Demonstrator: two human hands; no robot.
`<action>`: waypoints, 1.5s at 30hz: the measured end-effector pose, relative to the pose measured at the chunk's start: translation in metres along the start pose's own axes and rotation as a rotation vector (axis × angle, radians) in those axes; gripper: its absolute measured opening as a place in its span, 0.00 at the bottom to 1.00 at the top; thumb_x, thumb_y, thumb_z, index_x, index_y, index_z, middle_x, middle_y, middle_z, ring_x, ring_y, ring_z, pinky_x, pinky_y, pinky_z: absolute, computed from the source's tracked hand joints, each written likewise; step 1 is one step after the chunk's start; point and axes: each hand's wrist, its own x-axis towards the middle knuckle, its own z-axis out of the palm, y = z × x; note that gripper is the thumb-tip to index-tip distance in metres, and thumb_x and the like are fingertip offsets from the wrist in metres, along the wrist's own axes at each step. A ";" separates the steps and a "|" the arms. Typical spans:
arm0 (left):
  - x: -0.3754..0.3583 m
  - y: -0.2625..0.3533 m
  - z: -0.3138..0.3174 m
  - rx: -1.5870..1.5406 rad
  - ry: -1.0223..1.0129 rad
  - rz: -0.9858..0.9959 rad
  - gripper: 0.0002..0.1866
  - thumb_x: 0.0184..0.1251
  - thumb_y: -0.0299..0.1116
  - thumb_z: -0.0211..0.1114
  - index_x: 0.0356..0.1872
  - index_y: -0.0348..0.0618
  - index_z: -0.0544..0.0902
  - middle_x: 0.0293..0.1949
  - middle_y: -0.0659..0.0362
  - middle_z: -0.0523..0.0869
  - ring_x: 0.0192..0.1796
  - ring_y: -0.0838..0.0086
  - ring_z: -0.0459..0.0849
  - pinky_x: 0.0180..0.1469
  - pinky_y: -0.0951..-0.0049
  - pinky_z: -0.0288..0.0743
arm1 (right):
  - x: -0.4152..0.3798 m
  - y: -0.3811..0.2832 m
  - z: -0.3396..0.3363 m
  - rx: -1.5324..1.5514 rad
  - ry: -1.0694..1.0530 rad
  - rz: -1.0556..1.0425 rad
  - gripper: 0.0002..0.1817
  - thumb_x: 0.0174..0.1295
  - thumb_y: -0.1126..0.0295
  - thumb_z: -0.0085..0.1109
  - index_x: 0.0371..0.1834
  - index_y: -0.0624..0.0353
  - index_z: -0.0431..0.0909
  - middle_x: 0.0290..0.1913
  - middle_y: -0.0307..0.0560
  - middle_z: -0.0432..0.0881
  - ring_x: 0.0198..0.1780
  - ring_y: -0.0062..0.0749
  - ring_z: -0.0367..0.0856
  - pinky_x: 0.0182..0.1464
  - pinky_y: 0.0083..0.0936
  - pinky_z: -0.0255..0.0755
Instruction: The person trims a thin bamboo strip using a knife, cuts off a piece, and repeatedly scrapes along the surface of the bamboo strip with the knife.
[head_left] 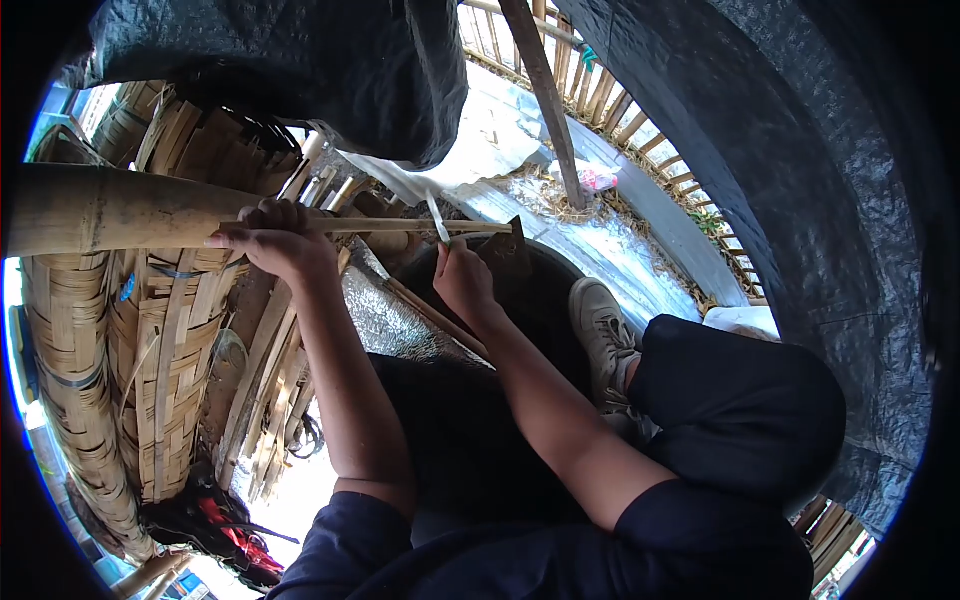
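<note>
My left hand (275,240) is closed around a long bamboo strip (400,226), right beside the end of a thick bamboo pole (110,205). The strip runs to the right, its far end at a dark upright piece of wood (512,255). In my right hand (465,280) is a knife (437,215), gripped in the fist with its pale blade pointing up and away from me. The blade crosses the strip in this view. My fingers hide the handle.
Woven bamboo baskets (180,370) stand at the left, with split bamboo pieces (265,430) beside them. A black tarp (330,70) hangs overhead and another dark sheet (800,180) curves along the right. A slanting wooden post (545,100) stands ahead, before a bamboo fence (640,130).
</note>
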 end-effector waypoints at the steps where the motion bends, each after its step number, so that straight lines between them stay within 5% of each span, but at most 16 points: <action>1: 0.002 0.000 0.000 0.013 0.039 0.010 0.35 0.67 0.73 0.30 0.12 0.55 0.54 0.11 0.69 0.51 0.13 0.82 0.47 0.15 0.79 0.44 | 0.003 0.002 0.000 -0.060 -0.016 -0.011 0.17 0.72 0.63 0.41 0.33 0.66 0.74 0.22 0.65 0.79 0.30 0.60 0.82 0.34 0.49 0.76; 4: -0.001 -0.003 0.003 0.040 0.284 -0.077 0.35 0.68 0.72 0.31 0.12 0.54 0.56 0.11 0.70 0.52 0.13 0.82 0.47 0.16 0.79 0.45 | 0.000 -0.029 -0.026 -0.135 -0.096 -0.054 0.15 0.71 0.64 0.43 0.34 0.64 0.74 0.23 0.65 0.79 0.30 0.59 0.82 0.35 0.50 0.76; 6: -0.008 -0.005 0.010 -0.018 0.319 -0.162 0.35 0.68 0.72 0.31 0.13 0.53 0.56 0.12 0.69 0.52 0.14 0.81 0.47 0.17 0.79 0.45 | -0.003 -0.040 -0.034 0.127 0.049 -0.253 0.17 0.71 0.62 0.42 0.35 0.66 0.74 0.24 0.66 0.80 0.31 0.60 0.82 0.35 0.51 0.76; 8: -0.014 -0.010 0.015 0.068 0.242 -0.066 0.35 0.69 0.71 0.30 0.15 0.53 0.57 0.13 0.69 0.54 0.16 0.81 0.49 0.19 0.79 0.47 | -0.001 -0.022 -0.031 0.146 0.001 -0.279 0.19 0.71 0.61 0.42 0.35 0.67 0.74 0.27 0.67 0.81 0.32 0.61 0.82 0.37 0.50 0.76; 11: -0.017 -0.023 0.011 0.212 0.182 -0.094 0.33 0.71 0.69 0.29 0.17 0.52 0.57 0.16 0.68 0.56 0.18 0.81 0.51 0.21 0.79 0.49 | 0.007 0.004 -0.022 -0.118 -0.012 0.077 0.21 0.72 0.61 0.40 0.34 0.69 0.75 0.28 0.68 0.81 0.35 0.62 0.82 0.39 0.49 0.77; 14: -0.030 -0.012 0.026 0.243 0.181 -0.036 0.33 0.72 0.67 0.28 0.17 0.52 0.55 0.14 0.69 0.54 0.18 0.81 0.49 0.21 0.80 0.48 | 0.009 0.003 -0.021 -0.003 0.056 0.000 0.23 0.71 0.59 0.41 0.28 0.67 0.77 0.28 0.69 0.81 0.35 0.61 0.83 0.39 0.48 0.78; 22: -0.045 0.017 0.043 0.112 -0.062 0.090 0.32 0.73 0.66 0.30 0.16 0.53 0.55 0.14 0.69 0.53 0.16 0.83 0.48 0.19 0.79 0.43 | 0.022 -0.014 -0.039 0.045 -0.196 -0.001 0.29 0.72 0.57 0.37 0.26 0.73 0.78 0.32 0.76 0.79 0.38 0.63 0.82 0.43 0.51 0.75; 27: -0.035 0.020 0.039 0.010 -0.214 0.044 0.33 0.70 0.69 0.35 0.17 0.53 0.57 0.14 0.69 0.54 0.16 0.82 0.49 0.20 0.78 0.43 | 0.010 -0.007 -0.026 -0.020 -0.084 0.057 0.25 0.73 0.59 0.39 0.28 0.69 0.76 0.29 0.71 0.79 0.37 0.65 0.79 0.41 0.52 0.72; 29: -0.038 0.024 0.049 -0.241 -0.149 -0.173 0.34 0.67 0.73 0.37 0.17 0.53 0.57 0.14 0.69 0.55 0.16 0.81 0.50 0.20 0.77 0.43 | -0.007 -0.030 -0.032 0.072 -0.039 -0.002 0.22 0.72 0.60 0.41 0.30 0.68 0.76 0.27 0.70 0.79 0.35 0.65 0.79 0.38 0.51 0.72; 31: -0.040 0.022 0.044 -0.173 -0.250 -0.185 0.34 0.66 0.74 0.36 0.17 0.53 0.58 0.14 0.69 0.55 0.17 0.80 0.50 0.20 0.76 0.42 | -0.017 -0.040 -0.028 0.258 0.063 -0.194 0.18 0.72 0.64 0.43 0.31 0.67 0.75 0.24 0.67 0.78 0.32 0.65 0.79 0.33 0.50 0.72; 35: -0.040 0.012 0.030 -0.126 -0.397 -0.090 0.35 0.64 0.76 0.37 0.16 0.54 0.58 0.14 0.69 0.53 0.17 0.81 0.49 0.20 0.76 0.40 | -0.006 0.005 -0.012 0.197 0.137 -0.208 0.18 0.72 0.64 0.43 0.32 0.67 0.76 0.25 0.67 0.78 0.32 0.65 0.79 0.32 0.50 0.71; 41: -0.023 0.007 0.016 -0.144 -0.292 -0.034 0.36 0.60 0.78 0.38 0.15 0.55 0.57 0.13 0.70 0.51 0.16 0.83 0.46 0.18 0.77 0.38 | -0.015 -0.060 -0.062 0.021 -0.090 -0.181 0.23 0.73 0.59 0.37 0.32 0.66 0.77 0.30 0.65 0.82 0.34 0.61 0.83 0.37 0.49 0.78; 45: -0.046 0.007 0.040 -0.068 -0.316 -0.016 0.36 0.60 0.78 0.36 0.16 0.54 0.56 0.12 0.70 0.50 0.15 0.83 0.44 0.17 0.77 0.38 | -0.012 -0.009 -0.042 -0.064 0.013 -0.003 0.24 0.73 0.58 0.38 0.31 0.66 0.77 0.29 0.69 0.81 0.38 0.61 0.82 0.42 0.52 0.76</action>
